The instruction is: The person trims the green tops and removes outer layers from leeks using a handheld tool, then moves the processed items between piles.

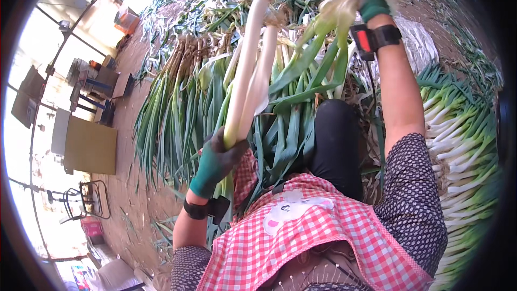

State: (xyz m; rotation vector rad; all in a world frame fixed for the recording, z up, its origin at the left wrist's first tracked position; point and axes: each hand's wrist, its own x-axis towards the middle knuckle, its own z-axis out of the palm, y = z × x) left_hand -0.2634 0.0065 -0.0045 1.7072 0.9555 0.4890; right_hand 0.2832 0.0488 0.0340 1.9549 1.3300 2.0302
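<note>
My left hand (221, 156), in a green and grey glove, is closed around two thick leeks (249, 70). Their white shanks point up and away, with the roots at the top and the green ends running down below my fist. At the upper right, my right hand (371, 2), also gloved, is blurred by motion. Stripped leek leaves (326, 48), pale at one end and green at the other, trail from it toward the leeks. Unpeeled leeks (188, 81) with brown roots lie in a heap just beyond my left hand.
Along the right, cleaned leeks (458, 151) lie in a long row, white ends side by side. Peeled leaves and scraps (183, 8) cover the far ground. White plastic sheeting (417, 46) lies beyond my knee. A tan cabinet (89, 145) and a metal-framed chair (94, 199) stand at the left.
</note>
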